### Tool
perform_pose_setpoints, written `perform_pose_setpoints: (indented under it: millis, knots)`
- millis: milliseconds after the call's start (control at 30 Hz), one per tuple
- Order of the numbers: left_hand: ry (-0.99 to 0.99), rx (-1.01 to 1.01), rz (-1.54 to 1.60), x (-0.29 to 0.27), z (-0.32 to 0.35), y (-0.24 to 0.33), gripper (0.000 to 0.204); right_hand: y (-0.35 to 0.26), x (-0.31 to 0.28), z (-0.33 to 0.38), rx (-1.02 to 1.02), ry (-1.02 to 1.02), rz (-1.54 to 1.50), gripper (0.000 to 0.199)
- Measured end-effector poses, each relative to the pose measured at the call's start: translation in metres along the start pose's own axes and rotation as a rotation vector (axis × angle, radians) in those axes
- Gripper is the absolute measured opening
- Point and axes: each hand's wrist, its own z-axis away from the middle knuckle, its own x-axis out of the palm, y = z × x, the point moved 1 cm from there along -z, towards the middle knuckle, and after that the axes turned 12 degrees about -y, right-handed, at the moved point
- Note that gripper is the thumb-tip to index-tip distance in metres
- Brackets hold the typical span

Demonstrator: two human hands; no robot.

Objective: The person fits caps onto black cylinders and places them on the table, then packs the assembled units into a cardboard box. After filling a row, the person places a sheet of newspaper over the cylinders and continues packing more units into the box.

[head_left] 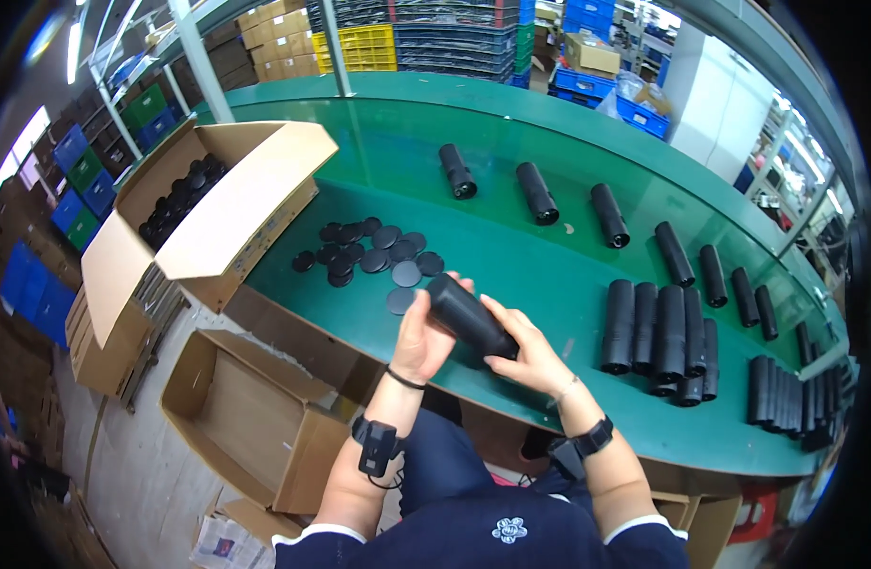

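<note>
Both my hands hold one black cylinder (471, 315), tilted over the near edge of the green work surface. My left hand (424, 338) is closed round its upper-left end, and my right hand (530, 353) grips the lower-right end. Just beyond my left hand lies a loose spread of flat black discs (406, 274), some overlapping. To the right of my right hand, several black cylinders (671, 334) are piled side by side.
A spaced row of black cylinders (537, 193) lies along the green belt (398, 142). An open carton (250, 213) of black parts stands at the left, with another open carton (250, 408) below. Grouped cylinders (782, 391) lie far right. Metal posts (336, 47) rise behind.
</note>
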Motion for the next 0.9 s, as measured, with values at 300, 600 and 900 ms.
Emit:
perform_pose_setpoints:
  millis: [300, 600, 900]
  knots:
    - [0.371, 0.078, -2.123, -0.039, 0.034, 0.033, 0.03, 0.067, -0.035, -0.184, 0.095, 0.258, -0.065, 0.049]
    - [0.352, 0.079, -2.136, -0.045, 0.037, 0.027, 0.027, 0.163, -0.023, -0.395, 0.29, 0.309, 0.023, 0.082]
    - [0.31, 0.073, -2.071, -0.054, 0.026, 0.026, 0.026, 0.181, -0.031, -0.391, 0.093, 0.429, 0.596, 0.064]
